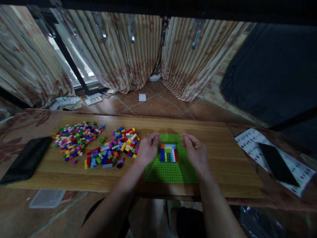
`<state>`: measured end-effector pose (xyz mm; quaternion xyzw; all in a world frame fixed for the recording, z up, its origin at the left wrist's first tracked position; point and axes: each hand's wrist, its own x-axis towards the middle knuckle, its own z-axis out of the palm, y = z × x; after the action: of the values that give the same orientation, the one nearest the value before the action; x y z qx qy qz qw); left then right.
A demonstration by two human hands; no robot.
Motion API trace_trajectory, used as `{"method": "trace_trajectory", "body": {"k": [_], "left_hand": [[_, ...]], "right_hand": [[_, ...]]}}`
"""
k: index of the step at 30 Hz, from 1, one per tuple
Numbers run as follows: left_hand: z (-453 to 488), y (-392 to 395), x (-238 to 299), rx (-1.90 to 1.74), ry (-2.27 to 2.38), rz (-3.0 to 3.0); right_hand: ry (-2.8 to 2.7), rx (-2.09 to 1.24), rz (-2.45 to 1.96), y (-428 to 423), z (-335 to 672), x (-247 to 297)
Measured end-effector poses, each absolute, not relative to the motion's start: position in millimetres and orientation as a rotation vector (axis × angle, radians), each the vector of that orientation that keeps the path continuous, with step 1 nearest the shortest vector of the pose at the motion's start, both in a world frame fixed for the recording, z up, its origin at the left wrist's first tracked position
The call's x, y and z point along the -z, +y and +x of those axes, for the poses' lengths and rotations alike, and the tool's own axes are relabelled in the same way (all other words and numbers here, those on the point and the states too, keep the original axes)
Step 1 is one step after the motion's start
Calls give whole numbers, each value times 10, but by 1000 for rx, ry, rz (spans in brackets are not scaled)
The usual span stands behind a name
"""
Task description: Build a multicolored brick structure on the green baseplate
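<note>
A green studded baseplate (170, 175) lies on the wooden table in front of me. Near its middle stands a small block of building bricks (169, 153), in blue, white, yellow, green and red, with an orange one at a corner. My left hand (149, 147) is over the plate's left side, its fingers curled and pressed together. Over the right side is my right hand (195, 150), thumb and fingers pinched together. Whether either hand has a small piece between its fingertips I cannot make out. Both hands are apart from the brick block.
Left of the plate lies a pile of larger loose bricks (106, 155), and beyond it a heap of small ones (76, 137). A dark tablet (27, 158) lies at the table's left end. At the right, a phone (278, 163) rests on a printed sheet (251, 138).
</note>
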<state>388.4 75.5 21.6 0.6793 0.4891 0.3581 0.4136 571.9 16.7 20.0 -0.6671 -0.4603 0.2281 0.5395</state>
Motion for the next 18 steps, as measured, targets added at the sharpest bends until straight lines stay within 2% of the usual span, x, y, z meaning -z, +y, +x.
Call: {"method": "trace_trajectory", "body": {"k": [18], "left_hand": [[3996, 703, -85, -909, 1176, 1560]], "right_hand": [[-1338, -713, -1721, 171, 5663, -27]]}}
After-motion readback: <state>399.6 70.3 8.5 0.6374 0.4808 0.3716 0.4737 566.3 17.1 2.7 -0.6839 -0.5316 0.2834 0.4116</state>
